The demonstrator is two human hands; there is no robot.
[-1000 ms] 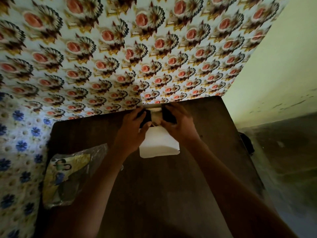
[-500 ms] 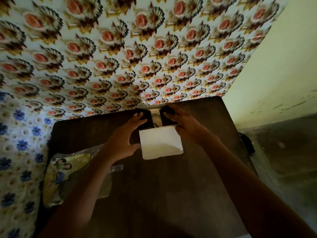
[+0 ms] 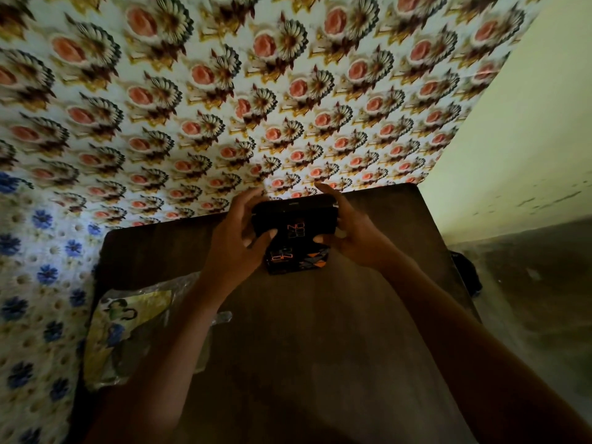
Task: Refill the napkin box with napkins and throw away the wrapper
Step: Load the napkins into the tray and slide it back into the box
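Two hands clamp the black rectangular napkin box with orange lettering [image 3: 296, 233] at the tabletop's [image 3: 320, 347] far edge, left hand [image 3: 238, 243] and right hand [image 3: 354, 232] at opposite ends of its left-to-right long axis. Crumpled clear plastic wrapper [image 3: 128, 334] lies well left (left hand nearer).

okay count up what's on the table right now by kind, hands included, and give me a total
Hands: 2, left hand and right hand
Black napkin box: 1
Plastic wrapper: 1
Total: 4
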